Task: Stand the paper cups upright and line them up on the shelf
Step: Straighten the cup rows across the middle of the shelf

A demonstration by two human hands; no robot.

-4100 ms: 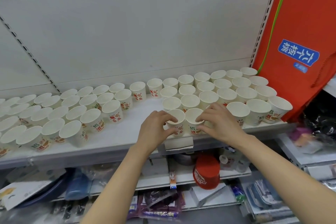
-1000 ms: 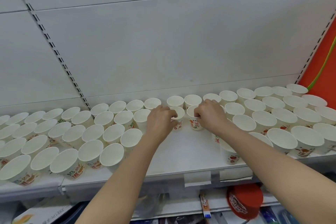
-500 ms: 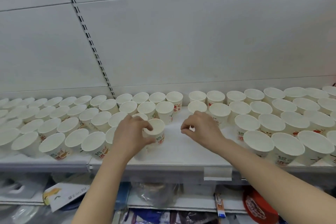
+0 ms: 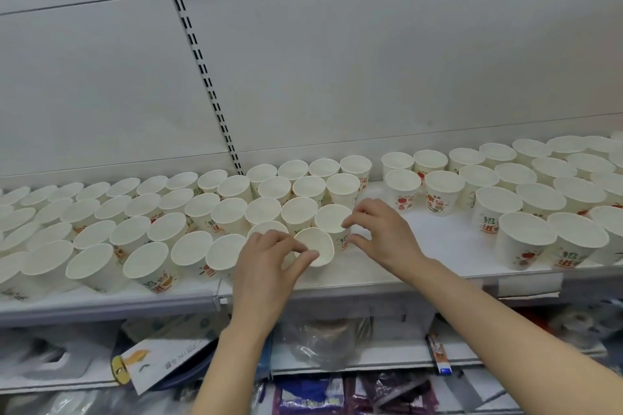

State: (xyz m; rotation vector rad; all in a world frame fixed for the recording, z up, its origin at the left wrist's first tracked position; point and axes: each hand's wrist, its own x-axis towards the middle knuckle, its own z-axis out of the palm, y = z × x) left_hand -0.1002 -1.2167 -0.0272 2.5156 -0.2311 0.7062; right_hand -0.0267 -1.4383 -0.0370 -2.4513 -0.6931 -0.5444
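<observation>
Several white paper cups with red and green print stand upright in rows on the white shelf (image 4: 438, 246). My left hand (image 4: 269, 263) pinches the rim of a front cup (image 4: 318, 246) at the right end of the left block of cups. My right hand (image 4: 381, 232) curls thumb and fingers round the side of the cup behind it (image 4: 332, 219). A bare strip of shelf separates these cups from the right block of cups (image 4: 526, 232).
The white back panel with a slotted upright (image 4: 209, 84) rises behind the cups. Below the shelf edge lie lower shelves with packaged goods, a card box (image 4: 158, 364) and a clear bag (image 4: 327, 340).
Both hands have carried cups from the right block across the gap to the left block. The view has swung left and the left block has grown rightward.
</observation>
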